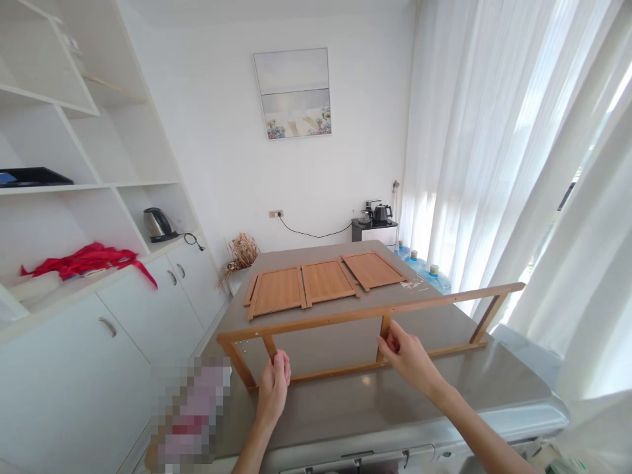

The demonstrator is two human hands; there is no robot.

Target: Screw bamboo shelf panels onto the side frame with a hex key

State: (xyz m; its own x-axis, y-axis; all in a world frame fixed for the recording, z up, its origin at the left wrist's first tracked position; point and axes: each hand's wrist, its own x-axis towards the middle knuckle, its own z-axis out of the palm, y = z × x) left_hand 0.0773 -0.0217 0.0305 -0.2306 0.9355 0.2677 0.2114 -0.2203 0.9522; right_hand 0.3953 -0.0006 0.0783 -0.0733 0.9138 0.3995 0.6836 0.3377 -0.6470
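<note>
A long wooden frame (pixel 326 320) with several crossbars stands on its edge across the near part of the brown tabletop (pixel 345 408). My left hand (pixel 272 385) is closed around a short crossbar near the frame's left end. Around the middle crossbar, the fingers of my right hand (pixel 407 352) are curled. Behind the frame lie three flat wooden panels: a left panel (pixel 277 293), a middle panel (pixel 328 282) and a right panel (pixel 375 268). Beside the left panel rests a thin wooden strip (pixel 251 291).
White shelving (pixel 148 289) with a kettle (pixel 158 225) and red cloth (pixel 91 259) runs along the left. A coffee maker (pixel 380 212) stands on a small cabinet at the back. Water jugs (pixel 434 278) sit by the curtains (pixel 474 145) at right. A blurred patch (pixel 190 415) covers the lower left.
</note>
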